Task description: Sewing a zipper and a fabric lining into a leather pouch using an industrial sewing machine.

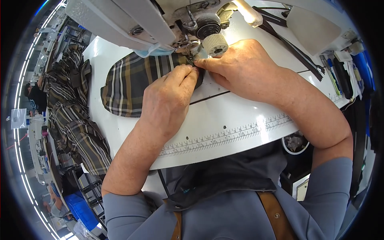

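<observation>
Fingertips of left hand (170,96) and right hand (240,66) pinch soft, limp brown-grey plaid woven fabric piece (128,82) at its right end beneath grey sewing machine (132,20), near white table's (224,116) far edge.

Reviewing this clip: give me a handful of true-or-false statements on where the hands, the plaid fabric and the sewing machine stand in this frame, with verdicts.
1. Both hands pinch the plaid fabric piece right at the needle of the sewing machine. True: the left hand and the right hand meet there.
2. The right hand rests on the black zipper tape. False: the tape lies apart, further right on the white table.
3. A heap of plaid fabric hangs off the table's left side. True.
4. The table's near edge is plain. False: a printed ruler scale runs along it.
</observation>
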Motion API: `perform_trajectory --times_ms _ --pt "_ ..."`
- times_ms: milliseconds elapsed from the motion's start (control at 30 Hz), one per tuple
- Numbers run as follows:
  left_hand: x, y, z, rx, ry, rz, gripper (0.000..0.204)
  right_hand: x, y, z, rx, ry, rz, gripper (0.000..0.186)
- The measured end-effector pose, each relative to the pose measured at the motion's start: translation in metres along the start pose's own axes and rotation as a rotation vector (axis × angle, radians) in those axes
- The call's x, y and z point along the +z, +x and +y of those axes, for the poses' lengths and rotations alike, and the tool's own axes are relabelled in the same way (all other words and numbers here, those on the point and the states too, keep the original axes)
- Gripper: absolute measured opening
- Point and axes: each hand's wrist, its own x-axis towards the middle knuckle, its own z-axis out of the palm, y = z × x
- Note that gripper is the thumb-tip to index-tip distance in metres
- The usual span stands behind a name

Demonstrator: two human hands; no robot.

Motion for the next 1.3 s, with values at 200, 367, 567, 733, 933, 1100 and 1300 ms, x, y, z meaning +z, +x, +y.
perform_trajectory --times_ms 200,367,567,733,933,1100,1300 --pt "0.003 0.0 -0.002 -0.035 0.028 -0.004 0.044 -0.004 0.0 0.005 0.025 -0.027 0.018 0.012" --pt "0.004 0.001 -0.005 0.024 0.063 0.004 0.031 -0.015 0.003 0.018 0.022 -0.094 0.112 0.018" --pt "0.006 0.001 -0.004 -0.029 0.025 0.015 0.045 -0.022 0.002 0.022 0.078 -0.085 0.078 0.022" --pt "0.009 0.002 -0.004 -0.023 0.03 0.025 0.044 -0.025 0.002 0.022 0.116 -0.085 0.072 0.023" --pt "0.012 0.002 -0.005 -0.008 0.089 0.046 0.041 -0.031 0.0 0.026 0.232 -0.018 -0.011 0.024" --pt "0.012 0.002 -0.005 0.03 0.12 0.084 0.037 -0.028 0.0 0.031 0.248 0.1 -0.016 0.025" --pt "0.011 0.002 -0.005 0.011 0.089 0.074 0.038 -0.031 -0.001 0.031 0.226 0.137 -0.036 0.026"
